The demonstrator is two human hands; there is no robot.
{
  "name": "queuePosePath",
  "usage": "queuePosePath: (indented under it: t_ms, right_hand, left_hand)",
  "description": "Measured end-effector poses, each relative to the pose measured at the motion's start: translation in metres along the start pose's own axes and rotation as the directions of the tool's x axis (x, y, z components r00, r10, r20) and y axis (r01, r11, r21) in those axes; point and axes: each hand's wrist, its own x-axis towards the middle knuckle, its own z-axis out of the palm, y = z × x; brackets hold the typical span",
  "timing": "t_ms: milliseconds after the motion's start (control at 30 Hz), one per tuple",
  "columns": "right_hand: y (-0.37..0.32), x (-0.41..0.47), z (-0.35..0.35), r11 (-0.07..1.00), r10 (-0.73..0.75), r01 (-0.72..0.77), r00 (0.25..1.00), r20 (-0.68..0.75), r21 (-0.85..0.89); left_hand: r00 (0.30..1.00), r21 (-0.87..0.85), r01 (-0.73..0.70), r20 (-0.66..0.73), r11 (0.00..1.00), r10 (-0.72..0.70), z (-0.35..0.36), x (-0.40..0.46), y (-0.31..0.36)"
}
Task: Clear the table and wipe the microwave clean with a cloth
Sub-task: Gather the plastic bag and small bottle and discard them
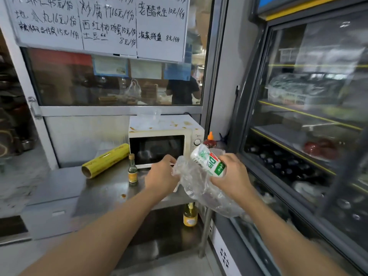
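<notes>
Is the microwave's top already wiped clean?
No: brown sauce stains still mark the microwave top, and a clear plastic cup sits there.

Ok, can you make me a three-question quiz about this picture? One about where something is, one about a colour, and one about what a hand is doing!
1. Where is the yellow roll?
A. left of the microwave
B. on top of the microwave
C. inside the fridge

2. What colour is the cap of the sauce bottle right of the microwave?
A. blue
B. orange
C. black

3. What is the right hand doing?
A. resting flat on the table
B. holding a white and green bottle
C. opening the microwave door

Answers:
1 A, the roll lies on the table left of the microwave.
2 B, its pointed cap is orange.
3 B, the fingers curl round the bottle over a clear plastic bag.
</notes>
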Motion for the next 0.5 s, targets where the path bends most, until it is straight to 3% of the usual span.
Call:
queuePosePath:
  t_ms: [167, 500]
  right_hand:
    - [0.020, -0.054, -0.027, 0.997, 0.071, -0.070, 0.997, 0.026, -0.031]
    - [0.025, -0.166, -0.073, 0.960, 0.237, -0.237, 0.971, -0.022, -0.150]
  left_hand:
    - [0.999, 0.044, 0.016, 0.041, 0.999, -0.018, 0.017, -0.051, 0.022]
    - [0.974, -0.031, -0.052, 0.219, 0.998, 0.057, 0.037, -0.136, 0.045]
